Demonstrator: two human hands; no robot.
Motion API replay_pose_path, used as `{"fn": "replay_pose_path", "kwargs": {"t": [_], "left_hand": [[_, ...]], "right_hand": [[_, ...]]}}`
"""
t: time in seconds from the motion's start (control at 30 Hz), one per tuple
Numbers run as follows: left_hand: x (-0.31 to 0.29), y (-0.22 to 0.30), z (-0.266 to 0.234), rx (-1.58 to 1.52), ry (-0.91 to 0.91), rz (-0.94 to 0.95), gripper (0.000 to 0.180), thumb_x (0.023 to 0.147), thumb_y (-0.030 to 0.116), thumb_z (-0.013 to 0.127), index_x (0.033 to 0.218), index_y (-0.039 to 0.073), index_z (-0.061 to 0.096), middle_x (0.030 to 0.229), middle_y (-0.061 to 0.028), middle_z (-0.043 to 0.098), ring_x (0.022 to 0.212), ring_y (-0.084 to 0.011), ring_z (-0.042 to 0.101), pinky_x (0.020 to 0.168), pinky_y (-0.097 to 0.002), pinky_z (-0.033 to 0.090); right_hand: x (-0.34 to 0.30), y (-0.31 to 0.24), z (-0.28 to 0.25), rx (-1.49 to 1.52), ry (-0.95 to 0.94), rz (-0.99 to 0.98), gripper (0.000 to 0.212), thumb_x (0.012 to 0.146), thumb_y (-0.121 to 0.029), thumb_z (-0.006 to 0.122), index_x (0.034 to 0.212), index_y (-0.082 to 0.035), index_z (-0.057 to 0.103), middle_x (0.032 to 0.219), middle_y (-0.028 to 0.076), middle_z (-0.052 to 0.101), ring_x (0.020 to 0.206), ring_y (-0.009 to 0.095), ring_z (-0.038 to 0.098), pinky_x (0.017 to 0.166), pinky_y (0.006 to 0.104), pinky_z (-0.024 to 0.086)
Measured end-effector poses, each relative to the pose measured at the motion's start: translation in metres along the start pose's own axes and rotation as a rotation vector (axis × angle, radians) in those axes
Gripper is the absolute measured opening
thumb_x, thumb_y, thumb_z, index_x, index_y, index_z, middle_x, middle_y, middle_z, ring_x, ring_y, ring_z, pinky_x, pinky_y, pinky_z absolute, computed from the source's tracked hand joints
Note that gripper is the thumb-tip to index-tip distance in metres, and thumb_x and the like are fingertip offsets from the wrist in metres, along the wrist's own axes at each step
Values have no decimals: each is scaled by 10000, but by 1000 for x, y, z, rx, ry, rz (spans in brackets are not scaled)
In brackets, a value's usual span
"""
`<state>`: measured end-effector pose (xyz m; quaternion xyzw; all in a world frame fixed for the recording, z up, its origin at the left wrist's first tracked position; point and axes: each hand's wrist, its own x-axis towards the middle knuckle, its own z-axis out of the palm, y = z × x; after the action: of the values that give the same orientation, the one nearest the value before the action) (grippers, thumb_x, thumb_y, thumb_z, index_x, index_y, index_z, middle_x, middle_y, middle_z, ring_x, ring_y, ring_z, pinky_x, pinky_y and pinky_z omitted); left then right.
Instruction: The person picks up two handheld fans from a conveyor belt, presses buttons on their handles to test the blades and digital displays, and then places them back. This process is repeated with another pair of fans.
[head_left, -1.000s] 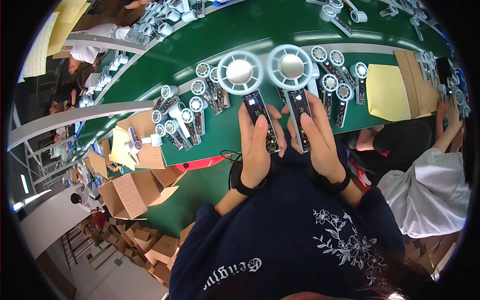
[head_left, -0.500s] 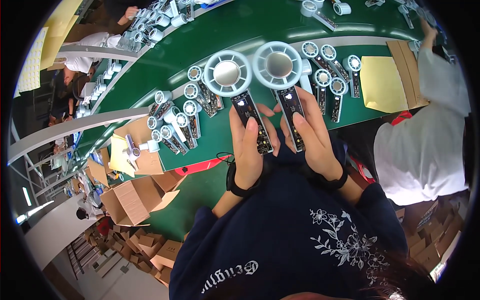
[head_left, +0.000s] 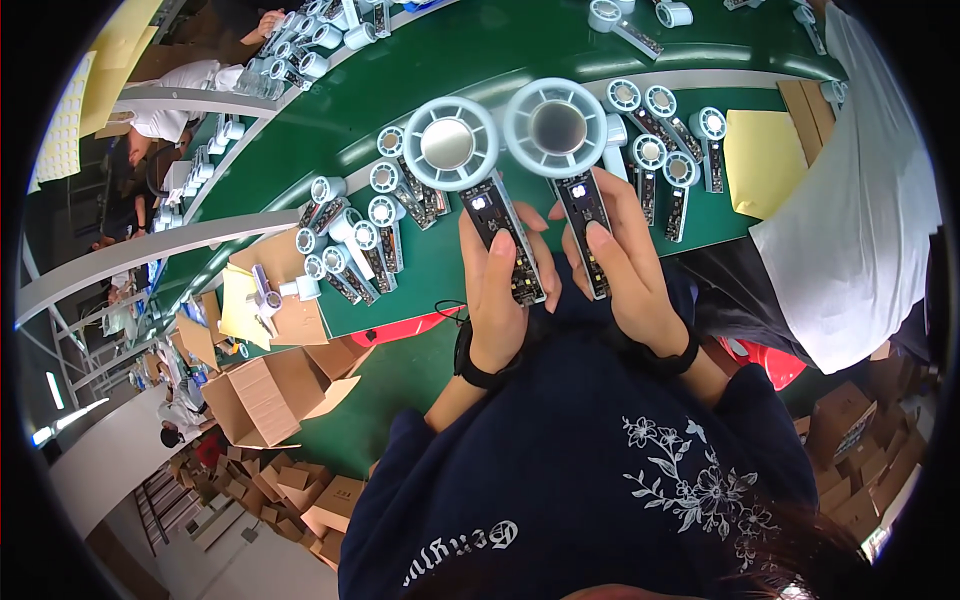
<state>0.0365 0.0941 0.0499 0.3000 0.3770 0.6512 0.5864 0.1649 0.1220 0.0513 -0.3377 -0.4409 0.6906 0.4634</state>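
My left hand (head_left: 490, 295) grips the handle of a pale blue handheld fan (head_left: 447, 145), thumb pressed on its exposed black circuit board. In my right hand (head_left: 632, 265) is a second pale blue handheld fan (head_left: 558, 128), held the same way. Both fans stand head up, side by side, with their round heads close together and silver discs at their centres. A small white display glows on each board. Parts of both handles are hidden by my fingers.
Several unfinished fans (head_left: 383, 211) lie left of my hands on the green table (head_left: 440, 270), and others (head_left: 681, 169) lie to the right. Yellow paper (head_left: 762, 160) and a co-worker's white shirt (head_left: 850, 220) are at the right. An opened carton (head_left: 265, 400) stands lower left.
Both fans have shifted very slightly up and left in my hands, and the lit displays look different. The co-worker at the right has leaned further toward the table.
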Motion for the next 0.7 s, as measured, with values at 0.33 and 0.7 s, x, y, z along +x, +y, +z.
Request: {"fn": "replay_pose_path", "kwargs": {"t": [0.33,0.7], "left_hand": [[0,0,3,62,-4,4,406,968,242,377,1269,3,246,1037,-151,478,565,-132,523,386,-224,422],[-3,-1,6,32,-25,-21,381,965,223,391,1252,8,259,1039,-157,476,591,-142,533,416,-247,450]], "right_hand": [[0,-1,-2,30,19,-10,429,950,-142,374,1333,27,279,1082,123,495,645,66,445,460,174,363],[-5,0,-5,11,-5,-8,420,950,-133,364,1329,28,284,1071,109,498,649,61,443,472,171,361]]}}
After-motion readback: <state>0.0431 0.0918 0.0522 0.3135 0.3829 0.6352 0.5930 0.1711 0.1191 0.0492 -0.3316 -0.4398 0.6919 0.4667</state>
